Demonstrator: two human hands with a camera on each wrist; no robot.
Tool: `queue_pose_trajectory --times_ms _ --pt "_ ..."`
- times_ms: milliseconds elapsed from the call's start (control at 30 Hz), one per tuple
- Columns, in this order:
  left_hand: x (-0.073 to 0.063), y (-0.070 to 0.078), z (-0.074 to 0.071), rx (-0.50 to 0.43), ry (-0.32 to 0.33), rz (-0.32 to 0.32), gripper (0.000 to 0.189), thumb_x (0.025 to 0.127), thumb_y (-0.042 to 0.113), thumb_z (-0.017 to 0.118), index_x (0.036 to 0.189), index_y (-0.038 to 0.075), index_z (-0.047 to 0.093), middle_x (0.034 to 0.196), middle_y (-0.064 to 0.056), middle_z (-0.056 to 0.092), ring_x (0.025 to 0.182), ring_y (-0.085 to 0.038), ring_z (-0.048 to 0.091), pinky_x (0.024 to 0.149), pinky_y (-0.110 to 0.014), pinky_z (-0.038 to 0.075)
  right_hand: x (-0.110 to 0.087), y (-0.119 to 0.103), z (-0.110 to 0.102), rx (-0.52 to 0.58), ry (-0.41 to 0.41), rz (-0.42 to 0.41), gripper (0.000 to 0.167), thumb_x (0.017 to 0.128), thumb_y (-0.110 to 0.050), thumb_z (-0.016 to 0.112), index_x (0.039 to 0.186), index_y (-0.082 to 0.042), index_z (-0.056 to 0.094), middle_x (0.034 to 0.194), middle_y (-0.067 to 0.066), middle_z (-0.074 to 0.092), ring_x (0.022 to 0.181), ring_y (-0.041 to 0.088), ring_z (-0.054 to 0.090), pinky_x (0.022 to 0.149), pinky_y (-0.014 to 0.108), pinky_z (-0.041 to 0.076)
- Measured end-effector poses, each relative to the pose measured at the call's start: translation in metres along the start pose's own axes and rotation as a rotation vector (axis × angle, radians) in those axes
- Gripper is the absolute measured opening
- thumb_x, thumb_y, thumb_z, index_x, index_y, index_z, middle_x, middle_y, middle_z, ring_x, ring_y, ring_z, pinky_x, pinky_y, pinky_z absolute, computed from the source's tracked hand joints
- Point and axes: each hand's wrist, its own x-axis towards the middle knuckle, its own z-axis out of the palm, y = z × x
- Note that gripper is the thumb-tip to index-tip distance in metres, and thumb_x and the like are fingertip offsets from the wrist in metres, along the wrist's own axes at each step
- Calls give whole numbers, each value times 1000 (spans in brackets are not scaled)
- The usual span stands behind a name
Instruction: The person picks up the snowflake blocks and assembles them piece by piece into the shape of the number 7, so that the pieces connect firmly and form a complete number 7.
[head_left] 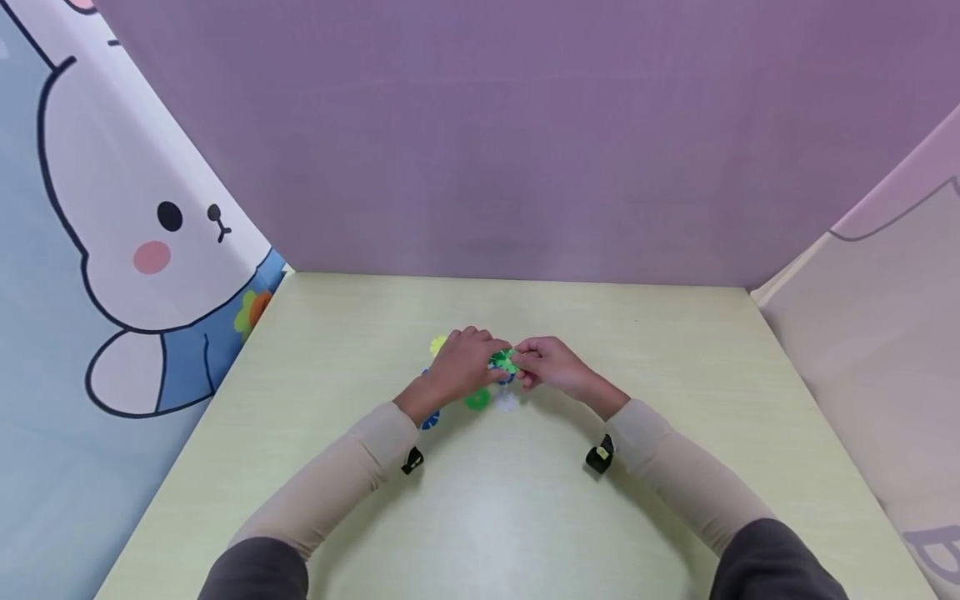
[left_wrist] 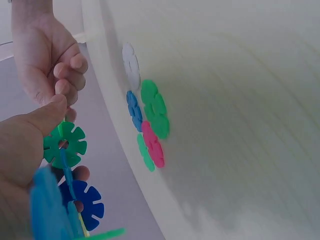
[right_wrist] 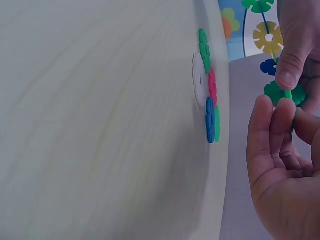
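Observation:
My left hand point(head_left: 461, 367) holds a chain of slotted plastic snowflake discs joined edge to edge. In the left wrist view a green disc point(left_wrist: 76, 144) and a dark blue disc point(left_wrist: 93, 209) belong to it. Farther along hangs a yellow disc point(right_wrist: 259, 39), seen in the right wrist view. My right hand point(head_left: 553, 367) pinches a thin green disc point(right_wrist: 288, 94), edge-on and mostly hidden by fingers, against the chain's green end disc. The fingertips of both hands meet there, above the table.
Loose discs lie in a cluster on the pale table point(head_left: 480, 517) below the hands: white point(left_wrist: 131, 67), pink point(left_wrist: 153, 145), blue point(left_wrist: 134, 111) and green point(left_wrist: 156, 111). A purple panel point(head_left: 487, 150) stands behind the table, with printed cloth point(head_left: 120, 208) at the left.

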Motion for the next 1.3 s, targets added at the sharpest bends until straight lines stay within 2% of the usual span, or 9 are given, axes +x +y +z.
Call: queue_pose_trajectory --times_ms 133,300,500,633,833,1000,1300 --pt "-2 -6 -2 -17 -10 -30 53 92 49 72 139 24 64 125 -3 68 115 -26 57 103 -48 48 0 2 -1 -31 15 13 26 107 -18 54 114 4 63 91 17 66 73 16 63 73 32 62" --pt "-5 -15 -3 -27 -24 -66 52 93 47 72 139 24 64 126 -4 68 117 -26 57 105 -49 47 -2 4 -3 -135 13 7 25 106 -20 56 115 2 64 87 11 64 73 18 61 70 32 60" --pt "-8 -23 -4 -25 -30 -112 53 92 48 74 137 23 65 126 -5 69 118 -27 57 104 -47 48 0 6 -7 -267 -48 -53 16 103 -15 59 112 -5 67 90 10 65 73 19 60 67 30 57" --pt "-9 -28 -5 -22 -34 -140 53 91 49 74 137 23 66 127 -6 69 119 -27 57 106 -49 48 2 7 -6 -380 -95 -97 14 100 -16 64 111 -8 69 91 9 69 71 17 61 64 30 56" --pt "-12 -33 -6 -18 -52 -164 53 92 48 73 138 22 65 126 -6 69 118 -28 58 106 -50 48 6 10 -4 -576 -158 -173 19 94 -16 73 112 -11 72 86 -2 70 80 10 61 74 25 54" --pt "-15 -34 -5 -30 -62 -170 54 92 47 74 138 21 65 126 -7 69 117 -28 58 106 -50 47 3 12 0 -666 -185 -164 23 92 -14 75 115 -15 72 81 -4 65 76 11 56 72 26 50" --pt "-16 -33 -4 -28 -57 -180 56 90 48 75 138 21 65 125 -7 70 117 -28 59 106 -50 48 3 14 7 -777 -172 -145 30 91 -17 78 121 -19 73 78 -5 61 73 13 53 69 25 48"
